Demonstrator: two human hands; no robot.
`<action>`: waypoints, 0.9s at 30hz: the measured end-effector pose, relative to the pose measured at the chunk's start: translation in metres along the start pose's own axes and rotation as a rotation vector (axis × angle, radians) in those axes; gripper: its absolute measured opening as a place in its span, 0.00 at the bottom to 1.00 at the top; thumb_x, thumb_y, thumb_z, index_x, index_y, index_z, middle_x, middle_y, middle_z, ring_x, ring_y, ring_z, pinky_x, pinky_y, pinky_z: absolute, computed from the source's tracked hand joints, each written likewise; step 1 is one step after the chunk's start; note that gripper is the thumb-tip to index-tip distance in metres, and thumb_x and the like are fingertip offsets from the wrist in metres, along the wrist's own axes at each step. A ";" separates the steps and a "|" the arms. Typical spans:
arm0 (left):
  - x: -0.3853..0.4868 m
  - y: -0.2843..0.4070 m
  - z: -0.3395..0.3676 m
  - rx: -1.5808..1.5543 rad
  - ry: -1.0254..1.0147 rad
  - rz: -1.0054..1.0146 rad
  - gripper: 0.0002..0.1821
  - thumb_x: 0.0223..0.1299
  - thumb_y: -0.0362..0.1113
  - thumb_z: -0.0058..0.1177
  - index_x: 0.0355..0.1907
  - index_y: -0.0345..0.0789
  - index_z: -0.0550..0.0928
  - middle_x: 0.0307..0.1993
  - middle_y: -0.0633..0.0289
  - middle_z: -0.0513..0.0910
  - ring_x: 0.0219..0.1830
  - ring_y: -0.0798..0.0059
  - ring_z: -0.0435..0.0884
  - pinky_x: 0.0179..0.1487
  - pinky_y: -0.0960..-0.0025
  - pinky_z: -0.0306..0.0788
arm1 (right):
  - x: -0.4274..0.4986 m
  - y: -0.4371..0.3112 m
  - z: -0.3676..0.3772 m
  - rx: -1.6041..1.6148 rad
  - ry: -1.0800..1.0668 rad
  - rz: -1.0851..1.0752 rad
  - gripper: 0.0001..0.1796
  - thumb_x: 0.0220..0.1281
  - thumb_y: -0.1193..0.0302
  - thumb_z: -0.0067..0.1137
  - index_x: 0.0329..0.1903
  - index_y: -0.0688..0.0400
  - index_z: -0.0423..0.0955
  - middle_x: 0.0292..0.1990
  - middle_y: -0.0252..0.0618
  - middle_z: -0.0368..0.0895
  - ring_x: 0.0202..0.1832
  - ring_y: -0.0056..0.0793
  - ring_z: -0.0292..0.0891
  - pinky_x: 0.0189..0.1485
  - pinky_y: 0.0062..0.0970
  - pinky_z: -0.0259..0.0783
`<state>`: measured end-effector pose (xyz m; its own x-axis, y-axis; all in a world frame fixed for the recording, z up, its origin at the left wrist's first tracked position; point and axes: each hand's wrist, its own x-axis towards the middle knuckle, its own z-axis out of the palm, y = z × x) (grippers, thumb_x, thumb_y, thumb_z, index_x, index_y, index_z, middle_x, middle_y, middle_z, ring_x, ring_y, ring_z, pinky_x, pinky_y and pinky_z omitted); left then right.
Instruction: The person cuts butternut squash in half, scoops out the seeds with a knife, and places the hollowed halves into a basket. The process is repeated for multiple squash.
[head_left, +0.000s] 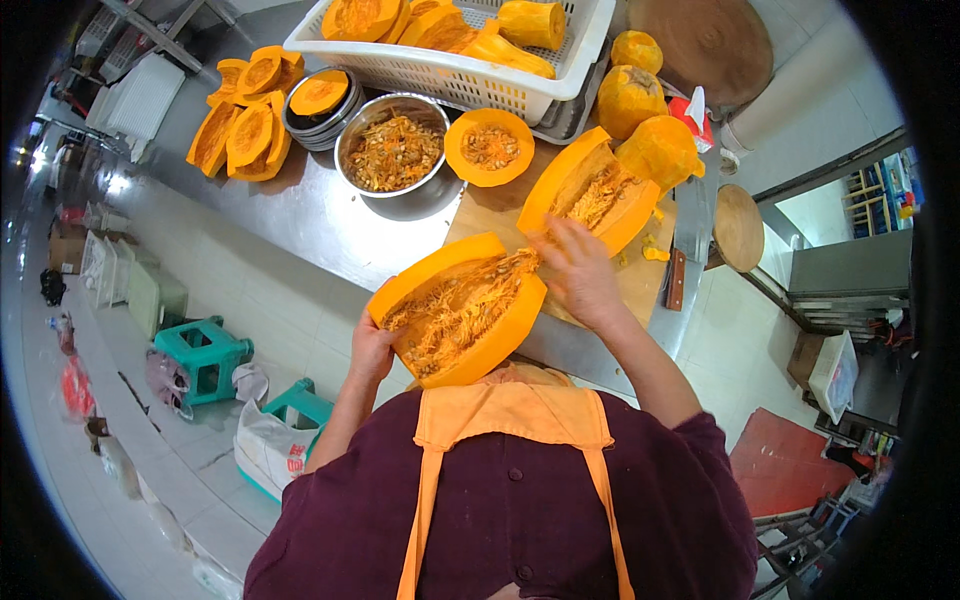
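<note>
My left hand (373, 341) grips the left end of a peeled pumpkin half (457, 307), which is tilted with its seeds and stringy pulp facing up. At the half's right end, my right hand (577, 266) has its fingers by the loose pulp; whether they pinch any of it is unclear. Just beyond that hand, a second seeded pumpkin half (589, 195) lies on the wooden cutting board (487, 214). A round pumpkin piece (489, 148) with seeds in its hollow sits beside a steel bowl (391, 146) of seeds and pulp.
A white plastic basket (450, 71) of pumpkin pieces stands at the back. Hollowed pieces (251, 112) and stacked metal bowls (322, 109) are at the back left. Whole-looking peeled pumpkin parts (631, 101) are at the right, near a broad-bladed knife (681, 262) by the board's right edge.
</note>
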<state>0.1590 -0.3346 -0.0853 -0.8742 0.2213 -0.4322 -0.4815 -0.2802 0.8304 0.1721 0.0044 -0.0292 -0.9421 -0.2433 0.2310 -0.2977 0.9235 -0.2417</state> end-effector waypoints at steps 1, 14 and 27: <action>0.002 0.001 0.000 0.011 -0.005 -0.003 0.38 0.48 0.12 0.49 0.66 0.33 0.65 0.61 0.59 0.72 0.62 0.69 0.71 0.63 0.68 0.68 | 0.006 0.000 0.006 -0.032 -0.007 -0.075 0.32 0.51 0.72 0.60 0.63 0.51 0.66 0.60 0.41 0.68 0.64 0.40 0.60 0.60 0.41 0.61; -0.004 -0.003 0.003 0.031 -0.029 0.005 0.41 0.47 0.11 0.49 0.68 0.34 0.64 0.62 0.59 0.70 0.63 0.69 0.70 0.64 0.68 0.66 | 0.041 0.020 0.039 -0.066 -0.062 -0.412 0.07 0.52 0.72 0.53 0.36 0.57 0.73 0.33 0.37 0.76 0.52 0.36 0.67 0.45 0.37 0.64; -0.014 0.011 0.034 0.096 -0.020 0.133 0.41 0.44 0.09 0.45 0.67 0.32 0.66 0.61 0.58 0.71 0.62 0.71 0.70 0.64 0.70 0.65 | 0.040 -0.052 -0.047 0.636 -0.404 -0.018 0.15 0.51 0.78 0.53 0.44 0.62 0.69 0.40 0.55 0.76 0.46 0.55 0.73 0.47 0.43 0.70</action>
<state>0.1680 -0.3086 -0.0581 -0.9278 0.2071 -0.3104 -0.3530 -0.2180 0.9098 0.1570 -0.0391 0.0366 -0.8834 -0.4591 -0.0939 -0.2299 0.5992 -0.7668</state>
